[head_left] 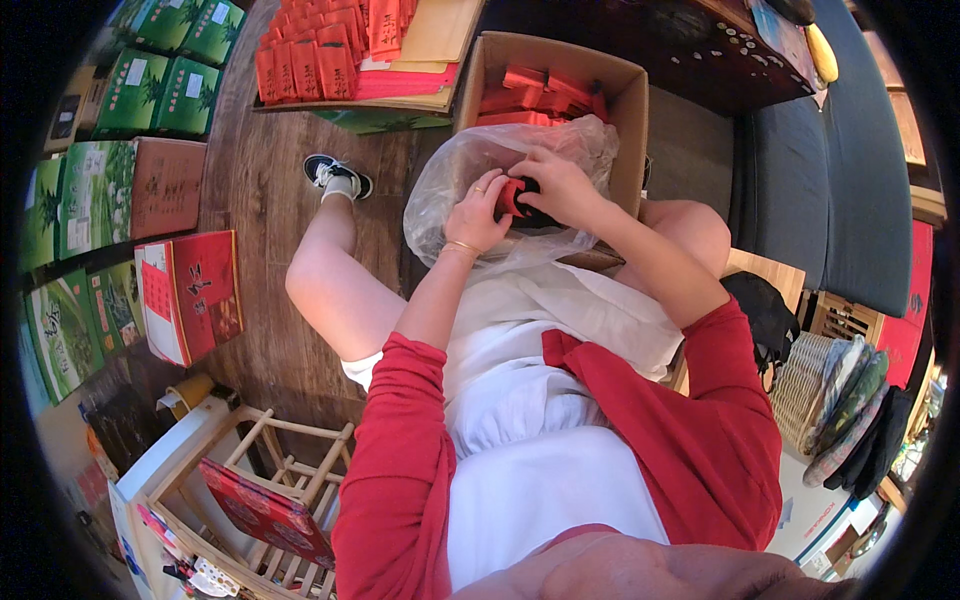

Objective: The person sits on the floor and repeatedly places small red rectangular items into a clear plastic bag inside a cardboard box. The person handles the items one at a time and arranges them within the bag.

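My left hand (480, 212) holds a small red packet (512, 197) by its left side, above a clear plastic bag (442, 169). My right hand (559, 187) is at the packet's right, its fingers around the dark upper part or opening; the exact grip is partly hidden. Dark material shows in and just below the packet. The bag sits in the near part of an open cardboard box (636, 112), where several red packets (525, 97) lie at the far end. Rows of upright red packets (304, 71) stand beside the box, at the upper left, next to brown and red envelopes (431, 45).
Green cartons (124, 94) and a red-and-white gift box (191, 296) stand on the wooden floor at the left. A bamboo chair (300, 457) is at the lower left. A dark cushioned seat (787, 187) and a wicker basket (802, 390) are at the right.
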A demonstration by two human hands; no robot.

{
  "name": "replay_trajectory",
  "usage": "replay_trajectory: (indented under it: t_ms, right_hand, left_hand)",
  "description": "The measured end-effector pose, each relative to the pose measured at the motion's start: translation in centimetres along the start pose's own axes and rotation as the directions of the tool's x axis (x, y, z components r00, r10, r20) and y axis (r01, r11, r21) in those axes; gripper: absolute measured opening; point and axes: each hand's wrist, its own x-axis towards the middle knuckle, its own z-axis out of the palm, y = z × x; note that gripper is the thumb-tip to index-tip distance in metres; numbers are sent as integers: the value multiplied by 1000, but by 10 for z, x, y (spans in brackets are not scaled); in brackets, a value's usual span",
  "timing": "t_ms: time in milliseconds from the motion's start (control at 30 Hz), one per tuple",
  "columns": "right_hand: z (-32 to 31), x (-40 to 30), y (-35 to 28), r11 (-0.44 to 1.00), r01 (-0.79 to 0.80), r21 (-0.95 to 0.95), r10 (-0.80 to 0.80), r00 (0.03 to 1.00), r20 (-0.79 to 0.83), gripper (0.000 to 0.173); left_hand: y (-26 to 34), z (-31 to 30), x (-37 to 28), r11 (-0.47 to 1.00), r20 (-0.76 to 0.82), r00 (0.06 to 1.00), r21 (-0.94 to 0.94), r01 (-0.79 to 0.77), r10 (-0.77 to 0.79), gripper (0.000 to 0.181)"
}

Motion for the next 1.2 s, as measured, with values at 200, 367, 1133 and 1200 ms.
replay_trajectory:
  t_ms: [200, 367, 1133, 1200]
  right_hand:
    - [4, 1, 3, 998, -26, -56, 33, 992, 122, 13]
    - [-9, 9, 4, 985, -67, 160, 57, 996, 64, 12]
    - [88, -3, 133, 884, -141, -445, 455, 479, 751, 25]
    - [124, -13, 180, 882, -79, -464, 449, 434, 781, 24]
  left_hand:
    - [1, -1, 0, 998, 23, 999, -48, 42, -41, 59]
    - [-7, 6, -3, 994, 29, 997, -82, 70, -68, 61]
    - [-7, 8, -5, 994, -33, 997, -89, 65, -68, 56]
    - [-6, 8, -2, 996, -48, 998, -90, 28, -33, 59]
